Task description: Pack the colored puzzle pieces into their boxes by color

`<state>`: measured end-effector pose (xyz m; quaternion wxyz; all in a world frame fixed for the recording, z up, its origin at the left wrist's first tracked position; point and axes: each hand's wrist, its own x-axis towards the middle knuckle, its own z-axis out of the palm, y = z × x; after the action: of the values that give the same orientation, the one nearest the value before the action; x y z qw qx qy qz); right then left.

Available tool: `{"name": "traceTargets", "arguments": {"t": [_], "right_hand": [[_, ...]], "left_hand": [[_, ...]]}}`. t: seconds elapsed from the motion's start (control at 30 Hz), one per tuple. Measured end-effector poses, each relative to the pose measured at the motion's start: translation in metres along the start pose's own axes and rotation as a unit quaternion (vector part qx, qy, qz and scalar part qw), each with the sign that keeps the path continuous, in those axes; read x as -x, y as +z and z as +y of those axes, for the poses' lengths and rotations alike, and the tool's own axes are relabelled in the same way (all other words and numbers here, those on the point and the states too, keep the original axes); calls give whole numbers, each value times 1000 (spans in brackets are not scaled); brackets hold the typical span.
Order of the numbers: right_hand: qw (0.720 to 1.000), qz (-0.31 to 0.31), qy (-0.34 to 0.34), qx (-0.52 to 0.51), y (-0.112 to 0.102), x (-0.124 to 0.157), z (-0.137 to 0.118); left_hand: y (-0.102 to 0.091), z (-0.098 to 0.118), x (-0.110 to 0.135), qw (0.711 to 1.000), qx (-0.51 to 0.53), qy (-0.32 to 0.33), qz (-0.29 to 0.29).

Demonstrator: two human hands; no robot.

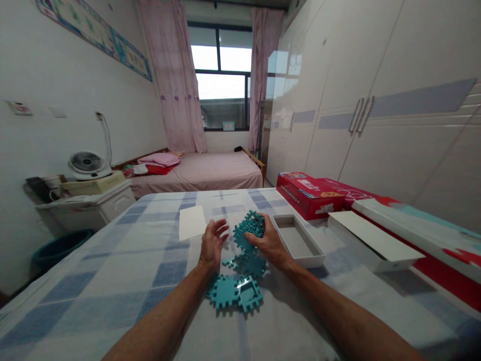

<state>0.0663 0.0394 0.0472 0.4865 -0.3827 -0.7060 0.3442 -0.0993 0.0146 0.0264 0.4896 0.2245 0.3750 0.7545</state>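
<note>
Several teal interlocking plastic tiles (248, 229) with toothed edges are bunched in my right hand (269, 241), its thumb lying across their face. My left hand (214, 242) is beside them to the left, fingers apart and holding nothing. Below my hands, more teal tiles (254, 264) lie on the cloth in a loose group. Nearer to me rest a solid teal tile (224, 292) and a teal tile with a square opening (249, 293), their edges touching or overlapping. Part of the pile is hidden behind my left wrist.
To the right of my right hand lies a shallow white tray (315, 258). A white box (376, 240) and a red box (310, 195) stand farther right. A white sheet (191, 222) lies left on the checked tablecloth (161, 281). Beyond is a bed (214, 170).
</note>
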Motion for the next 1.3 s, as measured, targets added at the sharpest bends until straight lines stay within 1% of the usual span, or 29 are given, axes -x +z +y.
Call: {"name": "traceTargets", "arguments": {"t": [0.07,0.13,0.23,0.3,0.37,0.43,0.53,0.6,0.67,0.73,0.83,0.97,1.03,1.17,1.3], "right_hand": [[999,38,6,-18,-20,-8,-6],[996,79,10,-25,-48,-15,-9],[991,128,27,34,-94,-23,-3],[987,127,55,86,-118,-24,8],[985,99,81,113,-131,-22,21],[987,65,93,113,-135,-19,29],[990,33,91,107,-130,-18,31],[987,46,63,143,-128,-20,28],[976,76,23,203,-130,-22,26],[966,80,5,245,-135,-21,27],[959,40,5,279,-139,-15,30],[941,-1,-21,338,-138,-7,31],[940,-9,-22,341,-137,-5,29],[943,9,-11,332,-140,-5,26],[943,-46,-5,329,-146,-12,19]], "left_hand": [[-1,-1,0,1000,-16,-4,-8],[-1,-2,1,999,-33,-3,-14],[0,-2,2,998,-53,-3,-16],[1,-2,2,998,-61,-7,-16],[1,-2,2,998,-68,-11,-16],[1,-3,2,997,-76,-11,-16],[0,-4,2,997,-80,-8,-21],[-1,-4,1,997,-79,-7,-20],[-2,-4,1,997,-78,-7,-18],[-3,-4,0,997,-77,-8,-19],[-4,-5,-1,997,-79,-7,-25],[-4,-6,0,996,-85,-3,-29],[-3,-5,0,996,-86,-4,-28],[-3,-5,1,995,-93,-7,-32],[-3,-6,0,994,-98,-11,-37]]}}
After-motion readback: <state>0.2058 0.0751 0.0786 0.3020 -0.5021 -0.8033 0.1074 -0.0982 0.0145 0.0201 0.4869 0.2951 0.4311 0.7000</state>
